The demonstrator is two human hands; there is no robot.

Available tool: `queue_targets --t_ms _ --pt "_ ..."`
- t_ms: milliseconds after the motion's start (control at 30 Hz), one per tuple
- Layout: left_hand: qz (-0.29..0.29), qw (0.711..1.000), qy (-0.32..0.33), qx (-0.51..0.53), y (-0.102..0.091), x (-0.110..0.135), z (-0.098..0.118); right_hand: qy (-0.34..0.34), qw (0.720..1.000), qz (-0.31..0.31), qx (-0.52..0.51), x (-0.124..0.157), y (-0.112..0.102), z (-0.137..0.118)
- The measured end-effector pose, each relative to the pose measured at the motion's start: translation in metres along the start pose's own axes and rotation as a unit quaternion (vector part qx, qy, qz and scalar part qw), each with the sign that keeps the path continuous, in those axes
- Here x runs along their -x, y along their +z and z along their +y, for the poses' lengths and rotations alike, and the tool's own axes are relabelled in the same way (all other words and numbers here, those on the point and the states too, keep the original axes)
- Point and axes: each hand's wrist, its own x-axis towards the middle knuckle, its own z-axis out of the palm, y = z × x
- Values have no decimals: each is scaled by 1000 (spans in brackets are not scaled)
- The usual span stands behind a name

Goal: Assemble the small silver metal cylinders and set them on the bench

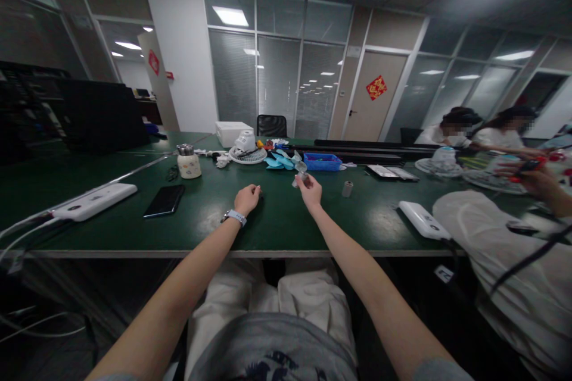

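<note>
My right hand [310,191] is closed around a small, pale, see-through piece [300,177] that looks like plastic; its exact kind is unclear. Level with it, to the left, my left hand [247,200] hovers at or just above the table with its fingers curled together. Whatever those fingers hold, if anything, is too small to make out. Light-blue fan blades [281,160] lie just beyond my right hand, next to a blue basket [322,162] with small parts inside. A short metal cylinder [347,189] stands upright to the right.
On the green table [277,232], a phone [164,200], a jar-like bottle [189,164] and a white power bank [96,202] sit left. A white fan grille [248,155] and white box [233,133] are behind. Another power bank [423,220] and seated people are right.
</note>
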Motion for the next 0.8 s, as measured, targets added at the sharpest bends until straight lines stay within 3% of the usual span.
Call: queue_targets --t_ms 33,100,200,367,500,667,800 --pt "1 1000 2 0 0 0 0 -82 993 27 77 -1 -7 0" --pt "3 1000 5 0 0 0 -1 -192 954 85 216 -7 -26 -1" --pt "2 1000 7 -1 0 1 0 -228 893 176 345 -20 -65 5" --pt "2 1000 7 -2 0 1 0 -103 858 286 414 -37 -137 30" --pt "0 1000 7 -4 0 0 -1 15 846 311 432 -39 -177 46" --pt "-5 1000 2 -3 -1 1 0 128 852 270 430 -40 -189 53" --pt "-1 1000 2 -1 -4 3 2 142 859 221 440 -42 -187 58"
